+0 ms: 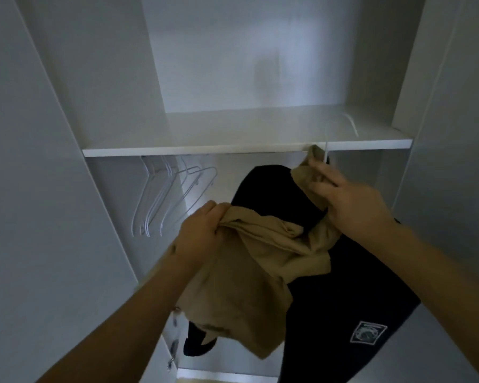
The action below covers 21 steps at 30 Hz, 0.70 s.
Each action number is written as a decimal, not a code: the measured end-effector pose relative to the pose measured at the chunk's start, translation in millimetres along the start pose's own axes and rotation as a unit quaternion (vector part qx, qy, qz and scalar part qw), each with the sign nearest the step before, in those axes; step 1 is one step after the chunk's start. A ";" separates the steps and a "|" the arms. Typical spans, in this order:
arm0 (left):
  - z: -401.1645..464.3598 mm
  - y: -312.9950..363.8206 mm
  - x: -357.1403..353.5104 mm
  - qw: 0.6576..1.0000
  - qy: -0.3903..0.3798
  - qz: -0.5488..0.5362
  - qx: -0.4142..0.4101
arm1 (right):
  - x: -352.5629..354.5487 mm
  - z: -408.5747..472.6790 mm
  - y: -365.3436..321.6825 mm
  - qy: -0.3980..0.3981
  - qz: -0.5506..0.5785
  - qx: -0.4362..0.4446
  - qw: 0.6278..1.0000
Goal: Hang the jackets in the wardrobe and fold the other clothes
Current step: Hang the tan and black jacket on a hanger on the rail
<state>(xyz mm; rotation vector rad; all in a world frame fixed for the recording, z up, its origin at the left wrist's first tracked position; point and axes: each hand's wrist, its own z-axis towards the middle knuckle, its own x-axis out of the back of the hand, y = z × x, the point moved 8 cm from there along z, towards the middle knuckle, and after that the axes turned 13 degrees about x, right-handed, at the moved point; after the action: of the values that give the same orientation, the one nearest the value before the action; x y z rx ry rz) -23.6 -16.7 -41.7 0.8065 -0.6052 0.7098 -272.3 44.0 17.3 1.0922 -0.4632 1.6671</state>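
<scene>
A tan jacket (260,261) with a black lining (274,194) hangs between my hands in front of the open white wardrobe (233,146). My left hand (202,233) grips a bunched fold of the tan cloth at the shoulder. My right hand (351,203) holds the collar together with a white hanger (343,125), whose hook sticks up above the shelf edge. The jacket's black part with a white square badge (368,331) droops to the lower right.
Several empty white hangers (172,194) hang on the rail under the shelf at the left. The wardrobe's side walls stand close on both sides, with a door hinge (173,352) at the lower left. The compartment above the shelf holds only the hanger's hook.
</scene>
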 end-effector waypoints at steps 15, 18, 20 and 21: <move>22.9 62.2 -0.9 0.995 -0.062 0.027 -0.077 | -46.8 2.5 -14.5 0.034 0.275 -0.145 0.950; -10.9 -2.8 -38.0 0.978 -0.187 0.085 0.045 | -45.9 -4.5 3.8 0.045 0.289 -0.193 0.937; -35.1 -44.3 -50.8 0.955 -0.237 0.020 0.175 | -48.0 -10.7 7.1 0.046 0.295 -0.206 0.932; -41.8 -56.8 -50.7 0.947 -0.228 -0.031 0.222 | -50.5 -13.4 6.2 0.037 0.299 -0.201 0.932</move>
<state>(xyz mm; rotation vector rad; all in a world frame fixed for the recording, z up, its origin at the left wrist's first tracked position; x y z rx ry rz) -3.0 -27.7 -125.3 1.4268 -0.8450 0.6104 -281.5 23.8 -30.4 0.6043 -1.1172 2.0004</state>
